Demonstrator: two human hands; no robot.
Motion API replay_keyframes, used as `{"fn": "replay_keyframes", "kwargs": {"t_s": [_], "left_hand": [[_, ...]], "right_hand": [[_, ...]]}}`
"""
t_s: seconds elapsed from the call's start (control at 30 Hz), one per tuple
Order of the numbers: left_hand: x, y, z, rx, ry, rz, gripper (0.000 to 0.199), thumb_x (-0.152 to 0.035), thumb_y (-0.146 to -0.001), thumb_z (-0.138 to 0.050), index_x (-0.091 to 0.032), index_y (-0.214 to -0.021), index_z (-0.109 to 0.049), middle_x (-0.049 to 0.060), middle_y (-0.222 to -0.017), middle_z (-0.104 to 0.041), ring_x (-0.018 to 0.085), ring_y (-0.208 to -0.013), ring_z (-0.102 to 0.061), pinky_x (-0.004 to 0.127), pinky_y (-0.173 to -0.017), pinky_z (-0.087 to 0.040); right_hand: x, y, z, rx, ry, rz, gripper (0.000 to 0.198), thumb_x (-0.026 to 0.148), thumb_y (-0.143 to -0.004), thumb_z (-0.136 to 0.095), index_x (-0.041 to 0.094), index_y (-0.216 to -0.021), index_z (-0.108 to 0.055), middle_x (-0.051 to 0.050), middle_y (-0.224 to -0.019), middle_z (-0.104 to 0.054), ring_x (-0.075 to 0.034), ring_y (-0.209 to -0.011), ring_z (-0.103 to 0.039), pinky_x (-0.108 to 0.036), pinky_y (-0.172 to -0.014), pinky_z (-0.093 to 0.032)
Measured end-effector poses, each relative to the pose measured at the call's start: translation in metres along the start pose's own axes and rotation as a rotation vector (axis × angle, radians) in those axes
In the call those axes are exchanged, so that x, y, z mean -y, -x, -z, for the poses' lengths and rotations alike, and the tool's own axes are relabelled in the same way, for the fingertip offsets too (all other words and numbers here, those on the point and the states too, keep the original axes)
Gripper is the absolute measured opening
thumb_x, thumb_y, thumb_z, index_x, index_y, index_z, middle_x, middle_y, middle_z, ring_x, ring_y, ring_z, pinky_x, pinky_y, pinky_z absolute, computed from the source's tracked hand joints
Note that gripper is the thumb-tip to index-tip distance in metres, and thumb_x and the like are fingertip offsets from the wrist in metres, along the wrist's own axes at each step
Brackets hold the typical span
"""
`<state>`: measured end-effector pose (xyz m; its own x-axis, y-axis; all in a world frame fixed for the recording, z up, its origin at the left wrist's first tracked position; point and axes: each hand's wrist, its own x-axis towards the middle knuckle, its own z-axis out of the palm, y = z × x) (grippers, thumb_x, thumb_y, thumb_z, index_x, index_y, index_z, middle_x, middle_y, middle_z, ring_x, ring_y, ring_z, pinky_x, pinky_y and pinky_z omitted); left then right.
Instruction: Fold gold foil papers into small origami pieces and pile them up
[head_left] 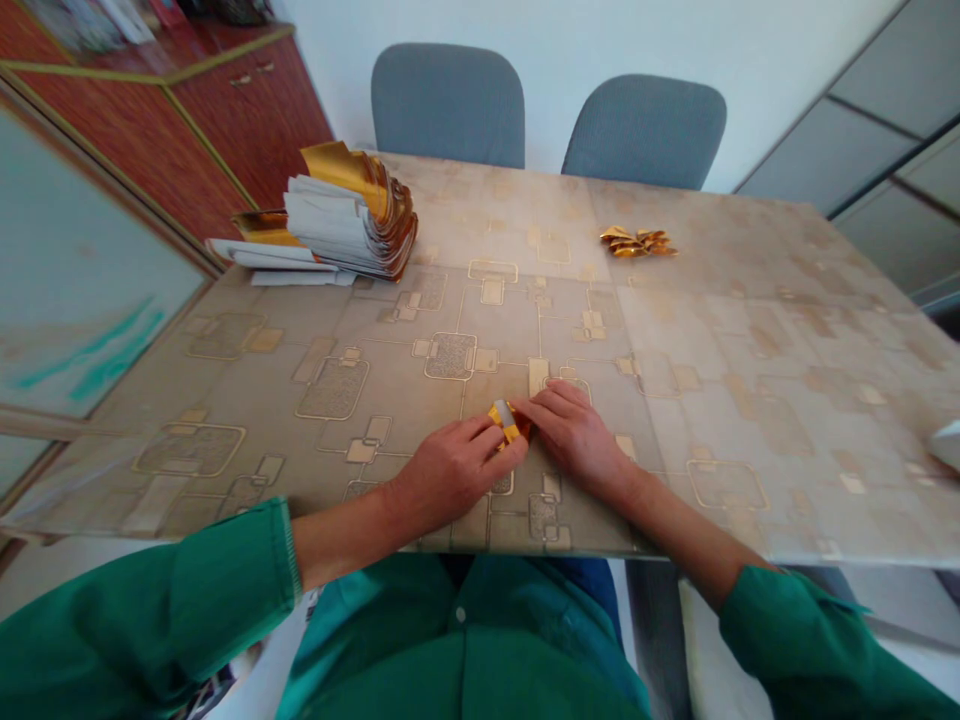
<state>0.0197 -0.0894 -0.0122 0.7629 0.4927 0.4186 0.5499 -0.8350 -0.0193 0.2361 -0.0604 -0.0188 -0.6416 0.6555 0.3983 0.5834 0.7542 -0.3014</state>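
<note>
Close to the table's front edge, a small folded piece of gold foil paper with a pale strip on top sits between my two hands. My left hand pinches it from the left, thumb and fingers curled round its near side. From the right, the fingers of my right hand bend down onto its other edge. Part of the paper is hidden under the fingers. Farther back on the right lies a small cluster of folded gold paper pieces.
A thick stack of gold and white paper sheets stands at the table's back left. Two grey-blue chairs are behind the table, which has a patterned cover. A reddish wooden cabinet fills the left corner. Something white shows at the right edge.
</note>
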Motion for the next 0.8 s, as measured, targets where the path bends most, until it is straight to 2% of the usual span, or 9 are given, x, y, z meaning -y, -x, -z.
{"fn": "replay_keyframes", "kwargs": {"t_s": [0.1, 0.17, 0.33, 0.57, 0.8], "left_hand": [[-0.0032, -0.0004, 0.0022, 0.026, -0.008, -0.005, 0.031, -0.015, -0.099, -0.043, -0.018, -0.126, -0.057, 0.007, -0.091, -0.065, 0.022, -0.089, -0.063, 0.034, -0.076, -0.057], [-0.0037, -0.0007, 0.0031, 0.039, -0.012, -0.02, 0.034, -0.016, -0.099, -0.042, -0.018, -0.131, -0.054, 0.008, -0.092, -0.064, 0.022, -0.089, -0.063, 0.034, -0.076, -0.057], [-0.0032, -0.0013, 0.0031, 0.053, -0.039, -0.029, 0.025, -0.017, -0.099, -0.044, -0.012, -0.117, -0.061, 0.008, -0.092, -0.063, 0.023, -0.091, -0.063, 0.034, -0.074, -0.056], [-0.0027, -0.0025, 0.0043, 0.095, -0.039, -0.045, 0.025, -0.016, -0.098, -0.046, -0.011, -0.117, -0.06, 0.009, -0.094, -0.062, 0.023, -0.09, -0.061, 0.035, -0.076, -0.055], [0.005, -0.0059, 0.0034, 0.128, -0.015, -0.062, 0.022, -0.014, -0.097, -0.049, -0.013, -0.113, -0.062, 0.008, -0.095, -0.063, 0.02, -0.086, -0.058, 0.033, -0.077, -0.053]], "right_hand": [[-0.002, -0.0033, -0.0011, 0.007, -0.062, 0.005, 0.025, 0.022, -0.099, -0.048, 0.014, -0.114, -0.067, -0.01, -0.096, -0.066, -0.022, -0.091, -0.053, -0.036, -0.083, -0.049], [-0.0035, -0.0055, -0.0011, 0.024, -0.064, 0.027, 0.025, 0.023, -0.098, -0.049, 0.015, -0.112, -0.068, -0.01, -0.096, -0.065, -0.022, -0.09, -0.052, -0.037, -0.081, -0.049], [-0.0055, -0.0088, 0.0005, 0.02, -0.095, 0.043, 0.025, 0.021, -0.1, -0.046, 0.017, -0.106, -0.07, -0.009, -0.095, -0.065, -0.021, -0.088, -0.053, -0.037, -0.081, -0.048], [-0.0023, -0.01, -0.0015, 0.043, -0.025, 0.016, 0.025, 0.025, -0.099, -0.048, 0.015, -0.11, -0.068, -0.01, -0.095, -0.063, -0.021, -0.089, -0.051, -0.038, -0.084, -0.047], [-0.0047, -0.0053, 0.0013, 0.107, 0.092, 0.023, 0.028, 0.025, -0.098, -0.051, 0.019, -0.121, -0.065, -0.009, -0.102, -0.065, -0.023, -0.096, -0.049, -0.041, -0.095, -0.04]]}}
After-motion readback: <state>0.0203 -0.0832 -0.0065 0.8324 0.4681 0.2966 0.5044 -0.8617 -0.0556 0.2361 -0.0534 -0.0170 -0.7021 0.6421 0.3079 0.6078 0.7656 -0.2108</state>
